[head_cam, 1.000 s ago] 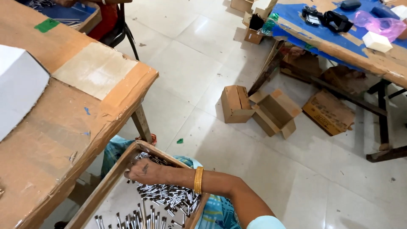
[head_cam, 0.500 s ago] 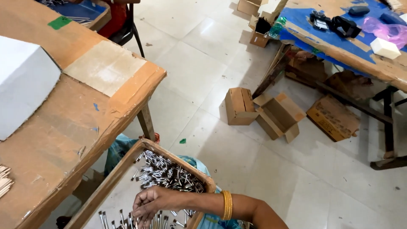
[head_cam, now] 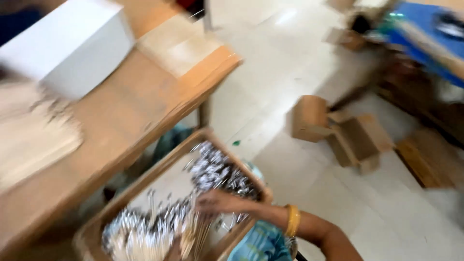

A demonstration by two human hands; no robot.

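Note:
The picture is blurred by motion. My right hand [head_cam: 217, 203] reaches from the lower right into a shallow wooden tray [head_cam: 145, 181] on my lap. A yellow bangle [head_cam: 292, 220] sits on that wrist. The tray holds a heap of small silver and black metal pieces [head_cam: 217, 169] and pale thin sticks [head_cam: 193, 237]. My fingers curl over a bunch of those sticks, which fan out below the hand. My left hand is out of view.
A wooden table [head_cam: 130, 121] stands to my left, with a white box [head_cam: 72, 46] and a pale stack [head_cam: 34, 135] on it. Open cardboard boxes [head_cam: 357, 140] lie on the tiled floor. A blue-topped table [head_cam: 425, 34] stands at the far right.
My right hand has moved from the tray's far end down toward its near end, over the sticks. The view has swung left and down and is now blurred.

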